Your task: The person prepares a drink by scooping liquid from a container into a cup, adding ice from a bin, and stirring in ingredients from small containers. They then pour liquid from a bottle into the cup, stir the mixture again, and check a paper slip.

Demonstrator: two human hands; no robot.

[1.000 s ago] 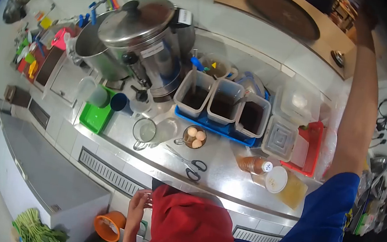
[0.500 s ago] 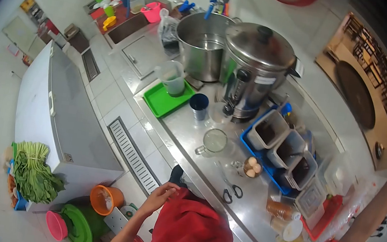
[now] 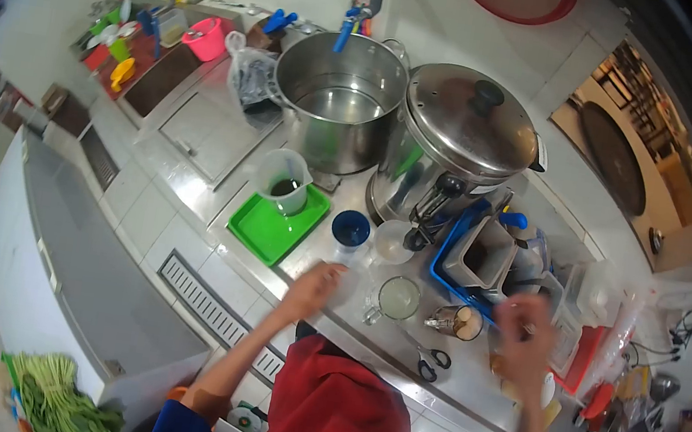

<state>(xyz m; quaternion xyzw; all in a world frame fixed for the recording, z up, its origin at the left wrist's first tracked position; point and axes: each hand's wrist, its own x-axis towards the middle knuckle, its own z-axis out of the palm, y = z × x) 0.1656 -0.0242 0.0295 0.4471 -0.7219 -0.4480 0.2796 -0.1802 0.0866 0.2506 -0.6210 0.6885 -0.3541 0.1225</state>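
Observation:
My left hand [image 3: 314, 291] is over the counter's front edge with its fingers curled together. A faint see-through shape shows by its fingertips; I cannot make it out. My right hand [image 3: 523, 334], smeared by motion, is over the near end of the blue tray [image 3: 439, 260] of plastic tubs; its fingers do not show clearly. Between my hands stand a glass mug [image 3: 399, 298] of cloudy pale liquid and a glass [image 3: 465, 324] holding round, pale brown things. Black-handled scissors [image 3: 431, 364] lie in front. A blue cup [image 3: 350, 230] and a clear cup [image 3: 395, 242] stand beyond my left hand.
A steel urn [image 3: 465, 127] and a large open pot [image 3: 335, 139] stand at the back. Left of them, a green tray [image 3: 259, 235] carries a plastic jug [image 3: 282, 182]. A chest freezer [image 3: 90, 277] stands across the aisle; leafy greens [image 3: 60, 397] are at its near end.
My right hand has come in from the far right to over the tubs. My left hand has risen from beside the apron to the counter edge. The view has turned and moved closer.

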